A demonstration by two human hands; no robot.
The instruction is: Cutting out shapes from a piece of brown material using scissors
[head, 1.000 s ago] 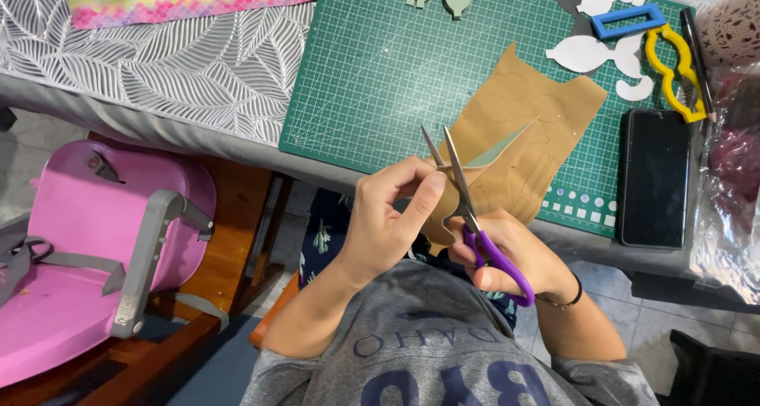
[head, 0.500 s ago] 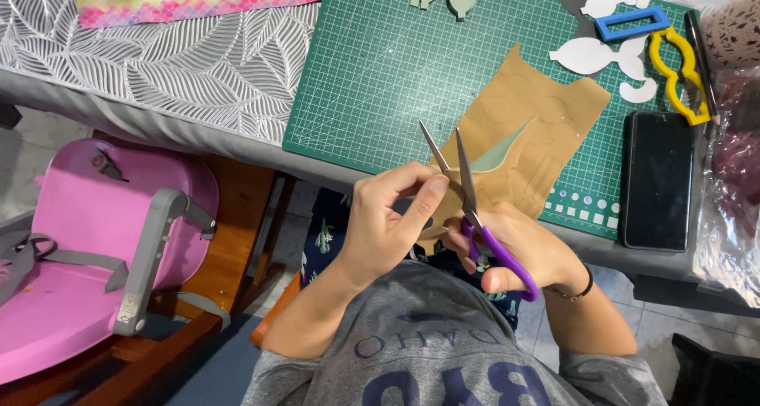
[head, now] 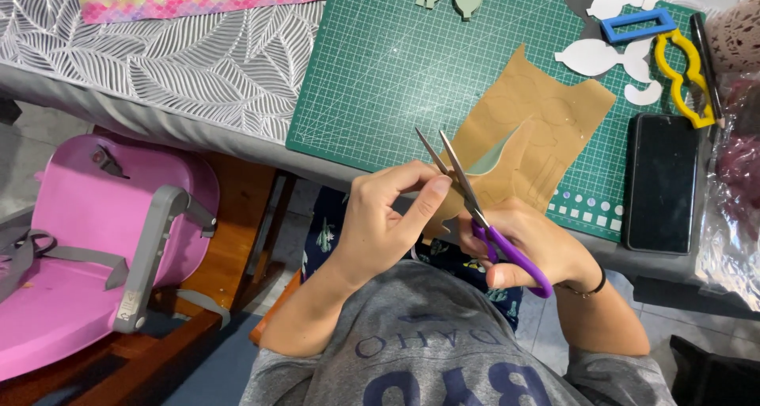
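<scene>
My right hand has its grip closed through the purple handles of the scissors, blades parted a little and pointing away from me. My left hand has a narrow grip, thumb and fingers pinched on the near edge of the brown paper. That sheet hangs over the table's near edge, its far part lying on the green mat and its near part lifted toward me.

The worry, as I judge it, is my left thumb: it sits just beside the blades, so a quick close could nick it. The paper is only held at one edge and a flap already curls up by the blades; if it sags or twists, the cut may wander off the faint drawn outlines or tear the strip. The phone lies just beside the sheet near the table's near right corner, and a tug on the paper could nudge it toward the edge
</scene>
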